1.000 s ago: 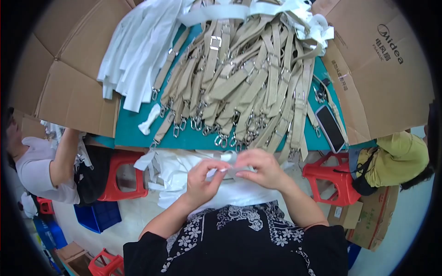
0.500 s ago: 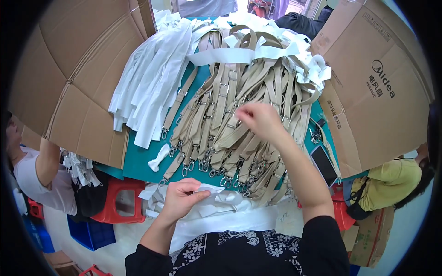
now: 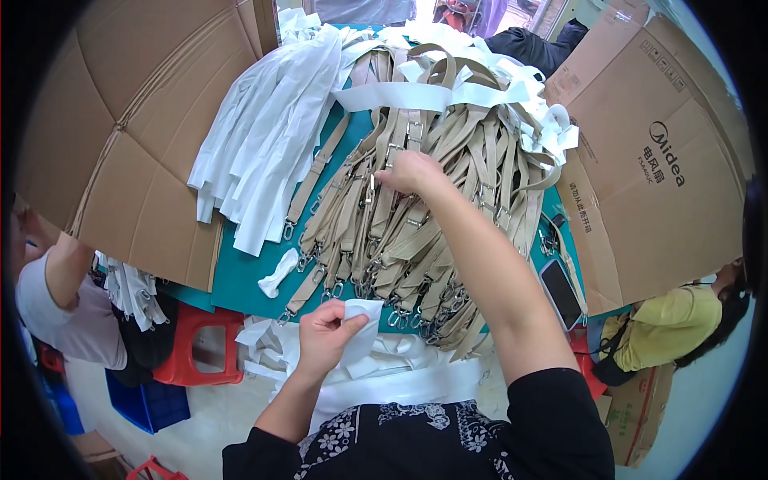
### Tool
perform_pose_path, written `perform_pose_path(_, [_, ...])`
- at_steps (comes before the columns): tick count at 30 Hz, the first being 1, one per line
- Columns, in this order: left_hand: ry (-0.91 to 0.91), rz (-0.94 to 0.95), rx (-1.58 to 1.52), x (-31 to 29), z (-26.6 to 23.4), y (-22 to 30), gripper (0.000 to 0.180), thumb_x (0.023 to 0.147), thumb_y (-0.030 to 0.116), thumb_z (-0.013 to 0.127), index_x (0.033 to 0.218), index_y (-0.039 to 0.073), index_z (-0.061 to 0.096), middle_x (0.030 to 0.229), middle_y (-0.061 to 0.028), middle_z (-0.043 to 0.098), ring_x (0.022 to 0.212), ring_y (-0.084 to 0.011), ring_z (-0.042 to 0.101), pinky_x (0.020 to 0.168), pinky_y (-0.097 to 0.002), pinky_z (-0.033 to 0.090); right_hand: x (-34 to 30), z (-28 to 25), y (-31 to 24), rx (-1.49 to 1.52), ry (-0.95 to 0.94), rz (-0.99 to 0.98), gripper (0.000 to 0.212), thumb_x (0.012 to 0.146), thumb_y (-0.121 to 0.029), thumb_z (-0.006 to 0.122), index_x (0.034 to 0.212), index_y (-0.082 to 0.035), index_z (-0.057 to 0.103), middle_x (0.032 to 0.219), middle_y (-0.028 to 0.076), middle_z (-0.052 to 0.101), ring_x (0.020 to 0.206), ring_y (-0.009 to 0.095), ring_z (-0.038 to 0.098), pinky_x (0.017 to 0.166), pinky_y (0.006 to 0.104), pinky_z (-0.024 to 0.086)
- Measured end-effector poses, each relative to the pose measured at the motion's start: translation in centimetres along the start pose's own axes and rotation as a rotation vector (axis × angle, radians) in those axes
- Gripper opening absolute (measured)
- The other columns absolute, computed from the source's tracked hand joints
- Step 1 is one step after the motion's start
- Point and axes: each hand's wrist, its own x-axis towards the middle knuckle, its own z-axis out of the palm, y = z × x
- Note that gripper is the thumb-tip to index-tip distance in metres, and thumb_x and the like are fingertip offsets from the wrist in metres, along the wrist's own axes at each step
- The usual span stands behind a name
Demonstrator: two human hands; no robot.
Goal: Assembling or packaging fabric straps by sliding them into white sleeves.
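Note:
My left hand [image 3: 324, 338] pinches the end of a white cloth strip [image 3: 364, 326], held up just off the table's near edge. More white cloth [image 3: 384, 394] lies bunched below it, by my lap. My right hand [image 3: 414, 173] reaches over a large heap of beige webbing straps [image 3: 480, 172] with metal buckles and snap hooks. Its fingertips close on a strap near a silver metal piece [image 3: 372, 184]; the exact grip is partly hidden by the hand. A white cloth strip [image 3: 400, 97] lies across the heap's upper part.
White strips [image 3: 268, 140] are piled at the left of the green table [image 3: 244, 292]. A small white bundle [image 3: 278, 274], a phone [image 3: 562, 294] and keys [image 3: 549, 240] lie there too. Cardboard [image 3: 152, 152] stands on the left, a carton [image 3: 656, 168] on the right. People sit at both sides.
My right hand has moved left and farther away, down to the straps. My left hand has shifted slightly right, and its white strip now stands more upright.

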Motion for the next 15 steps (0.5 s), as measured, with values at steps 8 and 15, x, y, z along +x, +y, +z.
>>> perform_pose_path(8, [0.102,0.049,0.025,0.0,-1.2,1.7,0.002,0.071,-0.003,0.065,0.072,-0.002,0.064,0.069,-0.0004,0.057,0.063,-0.0059,0.049,0.056,-0.0185,0.037,-2.4,-1.1,2.8,1.577,-0.482,0.004,0.016,0.082,-0.014,0.057,0.094,-0.005,0.053,0.082,0.005,0.061,0.064,0.009,0.059,0.038,0.0151,0.038])
perform_pose_path(15, [-0.109,0.106,0.228,-0.6,-0.5,0.7,0.010,0.066,0.001,0.071,0.064,-0.001,0.061,0.063,-0.0001,0.052,0.058,-0.0058,0.045,0.051,-0.0208,0.033,-13.4,-1.2,2.7,1.779,-0.487,-0.260,0.017,0.087,-0.018,0.053,0.096,-0.004,0.053,0.081,0.001,0.060,0.066,0.008,0.058,0.055,0.0195,0.049])
